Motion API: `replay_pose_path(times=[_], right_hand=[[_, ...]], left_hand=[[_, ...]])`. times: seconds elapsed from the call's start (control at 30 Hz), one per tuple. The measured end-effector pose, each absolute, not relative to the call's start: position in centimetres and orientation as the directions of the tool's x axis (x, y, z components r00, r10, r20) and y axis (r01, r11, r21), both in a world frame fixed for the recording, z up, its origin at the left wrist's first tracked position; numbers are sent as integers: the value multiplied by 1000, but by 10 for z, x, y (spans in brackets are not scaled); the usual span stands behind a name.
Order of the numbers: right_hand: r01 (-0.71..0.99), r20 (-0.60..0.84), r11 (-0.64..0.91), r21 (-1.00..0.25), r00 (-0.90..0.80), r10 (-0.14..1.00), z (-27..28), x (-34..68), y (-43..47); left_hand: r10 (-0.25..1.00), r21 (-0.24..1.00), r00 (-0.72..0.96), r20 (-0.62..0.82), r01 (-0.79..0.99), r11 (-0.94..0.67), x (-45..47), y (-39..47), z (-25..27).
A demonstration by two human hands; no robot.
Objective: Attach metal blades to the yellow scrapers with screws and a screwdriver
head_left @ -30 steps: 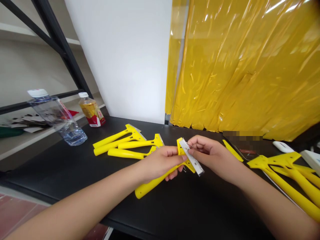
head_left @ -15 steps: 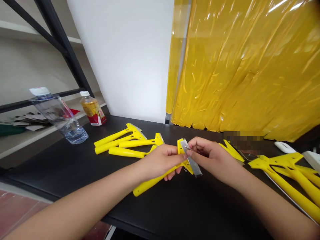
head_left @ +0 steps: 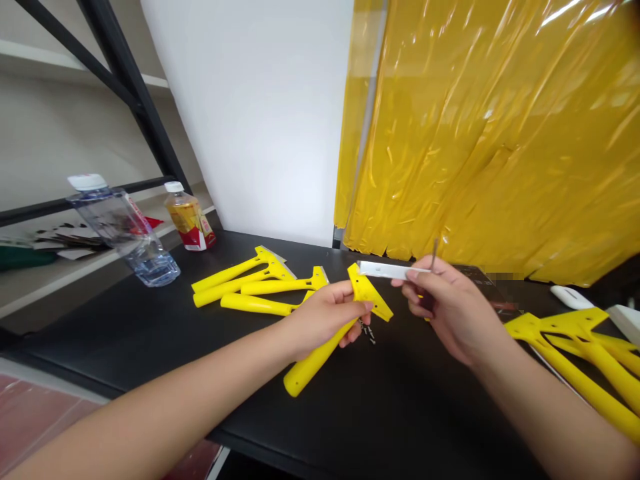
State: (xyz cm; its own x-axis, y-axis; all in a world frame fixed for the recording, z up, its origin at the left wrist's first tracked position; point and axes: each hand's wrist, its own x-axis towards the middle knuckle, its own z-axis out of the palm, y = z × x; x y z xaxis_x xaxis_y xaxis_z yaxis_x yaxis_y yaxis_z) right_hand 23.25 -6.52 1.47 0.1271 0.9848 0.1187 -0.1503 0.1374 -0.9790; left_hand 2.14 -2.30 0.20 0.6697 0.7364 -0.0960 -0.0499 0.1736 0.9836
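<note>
My left hand [head_left: 327, 313] is closed around the neck of a yellow scraper handle [head_left: 317, 363], its wide head up and to the right. No metal plate covers that head. Small screws [head_left: 370, 333] show on the black tabletop just past my left fingers. Between thumb and fingers, my right hand [head_left: 445, 303] pinches a silver metal blade plate [head_left: 385, 269], whose far end is close to the top corner of the scraper head. A thin dark rod [head_left: 435, 253] sticks up from the same right hand; its kind is unclear.
Several yellow scrapers with metal edges [head_left: 260, 280] lie behind my left hand. More yellow scraper handles [head_left: 590, 340] are piled at the right. A clear water bottle [head_left: 125, 233] and a smaller drink bottle [head_left: 190, 220] stand at the left. Yellow wrapped film [head_left: 480, 133] rises behind the table [head_left: 150, 353].
The metal plate has come off the scraper head and moved up and right in my right hand. My left hand still holds the scraper handle, now turned slightly.
</note>
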Motion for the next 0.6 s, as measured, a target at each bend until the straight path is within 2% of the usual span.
replay_pose_path(times=[0.07, 0.13, 0.23, 0.3, 0.6], right_hand=[[-55, 118, 125, -991, 119, 986, 7, 227, -64], [112, 144, 133, -985, 103, 984, 3, 223, -65], [377, 222, 184, -908, 60, 973, 5, 222, -67], [483, 257, 218, -848, 16, 966, 9, 222, -70], [388, 158, 185, -903, -100, 982, 8, 219, -69]], left_hand=[[760, 981, 643, -93, -72, 182, 22, -24, 3], [785, 980, 613, -90, -87, 180, 20, -24, 6], [807, 983, 583, -97, -69, 169, 17, -22, 10], [807, 987, 582, -104, -41, 156, 15, -19, 12], [772, 995, 632, -67, 94, 9, 14, -17, 12]])
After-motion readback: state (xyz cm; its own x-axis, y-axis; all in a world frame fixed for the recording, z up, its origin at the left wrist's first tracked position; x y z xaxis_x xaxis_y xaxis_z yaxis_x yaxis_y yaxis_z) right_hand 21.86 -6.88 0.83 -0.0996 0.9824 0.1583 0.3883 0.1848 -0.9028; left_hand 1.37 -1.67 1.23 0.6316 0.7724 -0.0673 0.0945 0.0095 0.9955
